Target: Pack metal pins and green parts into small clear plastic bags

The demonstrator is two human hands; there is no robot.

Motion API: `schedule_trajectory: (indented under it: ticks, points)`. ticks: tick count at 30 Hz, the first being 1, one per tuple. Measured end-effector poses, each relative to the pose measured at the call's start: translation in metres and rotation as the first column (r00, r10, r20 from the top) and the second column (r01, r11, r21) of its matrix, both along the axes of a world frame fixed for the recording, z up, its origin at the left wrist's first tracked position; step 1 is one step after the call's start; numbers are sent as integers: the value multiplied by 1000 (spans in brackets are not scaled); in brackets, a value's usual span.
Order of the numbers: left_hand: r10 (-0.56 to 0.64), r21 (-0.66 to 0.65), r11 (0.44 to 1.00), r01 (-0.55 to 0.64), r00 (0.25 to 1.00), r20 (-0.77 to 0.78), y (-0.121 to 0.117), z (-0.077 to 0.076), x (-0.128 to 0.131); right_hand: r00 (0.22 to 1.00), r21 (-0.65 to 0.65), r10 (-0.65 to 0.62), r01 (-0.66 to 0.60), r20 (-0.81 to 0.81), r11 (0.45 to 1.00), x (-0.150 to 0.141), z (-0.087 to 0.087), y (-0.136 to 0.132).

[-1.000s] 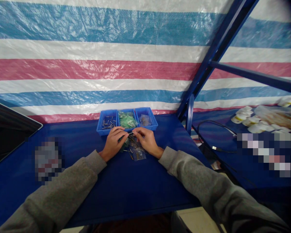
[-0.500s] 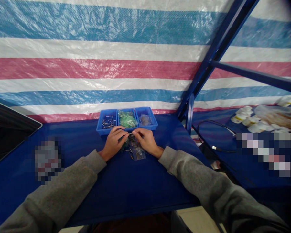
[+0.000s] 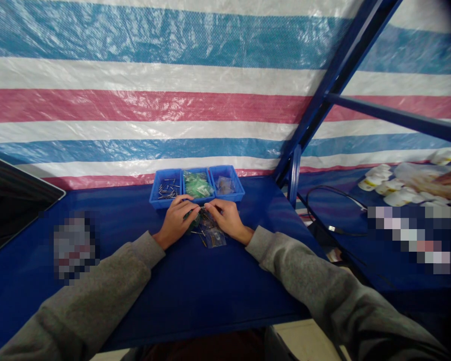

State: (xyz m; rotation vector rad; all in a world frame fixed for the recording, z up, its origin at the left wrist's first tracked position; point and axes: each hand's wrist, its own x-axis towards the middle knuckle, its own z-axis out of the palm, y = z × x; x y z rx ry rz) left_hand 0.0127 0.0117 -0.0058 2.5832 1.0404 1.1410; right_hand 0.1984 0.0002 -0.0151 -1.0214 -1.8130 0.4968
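My left hand (image 3: 178,219) and my right hand (image 3: 226,216) meet over a small pile in front of a blue three-part tray (image 3: 195,202). Thumbs and fingers of both are closed at the tips, around a tiny shiny piece too small to name. Below and between them lie clear plastic bags (image 3: 214,237), a green packet partly hidden by my left fingers, and loose thin metal pins or screws (image 3: 203,241). The tray's left compartment holds similar metal pieces (image 3: 168,189), the middle one green packets (image 3: 198,185), the right one small clear bags (image 3: 224,185).
At left a dark panel with a pale edge (image 3: 18,200) and a blurred-out item (image 3: 75,248) rest on the blue table (image 3: 210,296). A blue metal frame (image 3: 311,120) rises at right. Beyond it are a black USB cable (image 3: 334,229) and white-and-yellow rolls (image 3: 378,178).
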Motion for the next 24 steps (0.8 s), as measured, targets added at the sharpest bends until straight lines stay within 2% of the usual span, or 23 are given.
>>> schedule_trajectory:
  ticks: [24]
  points:
    - [0, 14, 1000, 0, 1000, 6, 0, -1, 0, 1000, -13, 1, -1, -3, 1000, 0, 1, -1]
